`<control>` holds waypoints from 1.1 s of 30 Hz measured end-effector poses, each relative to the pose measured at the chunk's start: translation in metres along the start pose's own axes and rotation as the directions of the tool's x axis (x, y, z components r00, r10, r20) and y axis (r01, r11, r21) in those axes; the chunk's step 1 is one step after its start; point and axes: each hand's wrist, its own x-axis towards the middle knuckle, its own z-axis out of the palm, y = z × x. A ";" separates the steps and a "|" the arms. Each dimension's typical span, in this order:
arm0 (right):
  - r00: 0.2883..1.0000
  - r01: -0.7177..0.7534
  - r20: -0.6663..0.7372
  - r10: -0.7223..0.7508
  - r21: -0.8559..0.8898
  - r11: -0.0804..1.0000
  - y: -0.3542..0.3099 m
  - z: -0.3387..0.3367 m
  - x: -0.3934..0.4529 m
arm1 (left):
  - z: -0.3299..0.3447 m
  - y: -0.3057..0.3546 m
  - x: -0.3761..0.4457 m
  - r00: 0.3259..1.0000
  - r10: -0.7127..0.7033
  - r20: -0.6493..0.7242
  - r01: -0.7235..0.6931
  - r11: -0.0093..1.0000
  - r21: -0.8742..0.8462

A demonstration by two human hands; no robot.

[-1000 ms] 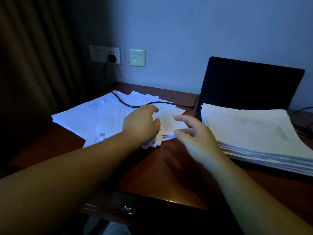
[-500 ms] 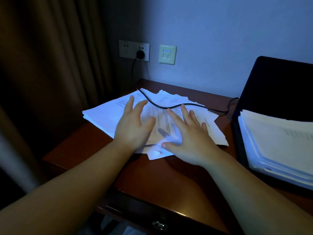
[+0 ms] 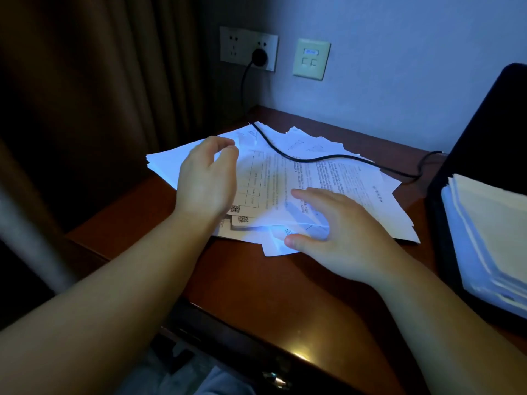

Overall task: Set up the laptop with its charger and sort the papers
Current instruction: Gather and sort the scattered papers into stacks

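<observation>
Seemingly we have the charger cable [image 3: 328, 158] plugged in and running past our fingertips to the laptop [image 3: 482, 132], while the loose papers [image 3: 288, 178] lie unsorted under our left hand [image 3: 206, 183], fingers loosely curled, and flat-fingered right hand [image 3: 336, 238].

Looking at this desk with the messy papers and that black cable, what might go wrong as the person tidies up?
The charger cable lies across the loose papers, so gathering sheets may drag it and tug the plug in the wall socket. A small sheet juts out under the right hand near the desk front and might slide off. The left hand hovers with curled fingers; a hasty grab could crumple pages.
</observation>
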 end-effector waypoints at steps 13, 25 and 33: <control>0.994 -0.036 -0.102 0.045 0.090 0.995 -0.002 0.000 -0.001 | -0.004 0.014 -0.026 0.838 0.370 0.401 -0.515 0.780 0.356; 0.992 -0.023 -0.123 0.029 0.044 0.999 -0.003 -0.001 0.001 | 0.004 0.013 -0.033 0.651 0.373 0.661 -0.738 0.512 0.439; 0.995 -0.009 -0.099 0.011 0.014 1.000 -0.008 -0.004 0.001 | 0.005 -0.001 -0.022 0.728 0.355 0.587 -0.628 0.689 0.361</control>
